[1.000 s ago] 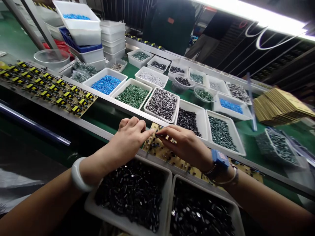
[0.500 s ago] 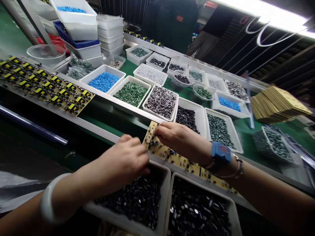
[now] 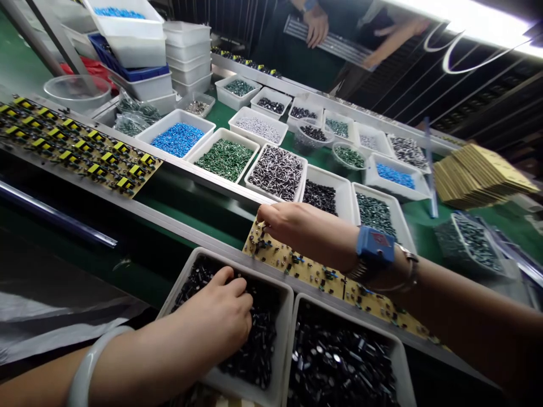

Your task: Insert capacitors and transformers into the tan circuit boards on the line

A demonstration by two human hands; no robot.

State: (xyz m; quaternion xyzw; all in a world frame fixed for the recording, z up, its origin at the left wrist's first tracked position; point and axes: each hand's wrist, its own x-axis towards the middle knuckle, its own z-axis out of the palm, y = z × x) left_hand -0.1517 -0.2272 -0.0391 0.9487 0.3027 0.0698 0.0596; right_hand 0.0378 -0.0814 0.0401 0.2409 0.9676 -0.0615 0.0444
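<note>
My left hand (image 3: 220, 316) is down in a white bin (image 3: 289, 316) of small black cylindrical parts, which look like capacitors (image 3: 258, 353). Its fingers are curled and point down among them; the fingertips are hidden. Over the far left end of a tan circuit board (image 3: 305, 269) is my right hand (image 3: 292, 221), fingers pinched together close to the surface. Whatever lies between those fingertips is too small to make out. Small upright components dot the board, which rests along the rail. A blue wrist strap (image 3: 375, 246) is on my right wrist.
A second bin of black cylinders (image 3: 345, 362) stands beside the first. Beyond the rail are trays of blue parts (image 3: 178, 138), green parts (image 3: 224, 159) and leaded dark parts (image 3: 278, 172). Finished-looking boards (image 3: 80, 147) lie left, bare boards (image 3: 479, 175) right. Another person's hand (image 3: 317, 25) holds a strip.
My left hand has dropped from beside the board into the near bin. My right hand has shifted slightly left along the board. Another person's hands with a strip have appeared across the line.
</note>
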